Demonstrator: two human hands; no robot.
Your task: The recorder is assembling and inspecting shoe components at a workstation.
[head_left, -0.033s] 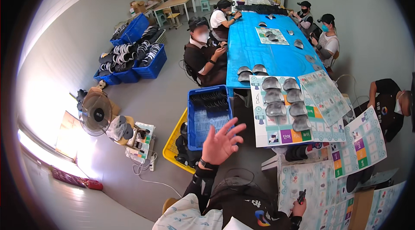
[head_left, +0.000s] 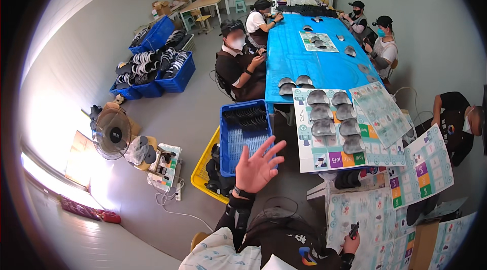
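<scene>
My left hand (head_left: 256,169) is raised, palm up, with its fingers spread and nothing in it. Below it in the picture is the blue crate (head_left: 247,101), which holds a row of black curved pieces (head_left: 247,117). Low on the right, my right hand (head_left: 351,243) is closed around a small black handheld tool (head_left: 354,229), whose exact kind I cannot make out. Several shiny dark pieces shaped like cap brims (head_left: 322,128) lie in two columns on a printed board (head_left: 314,161) at the near end of the blue-covered table (head_left: 299,67).
A yellow crate (head_left: 195,174) with dark items stands under the blue one. Co-workers sit along both table sides; a person (head_left: 451,123) bends at the right. Loose printed sheets (head_left: 423,168) overhang there. A fan (head_left: 112,135) and cables (head_left: 185,212) are on the left.
My left hand has shifted slightly, its fingers a little differently angled. My right hand and the things around stay put.
</scene>
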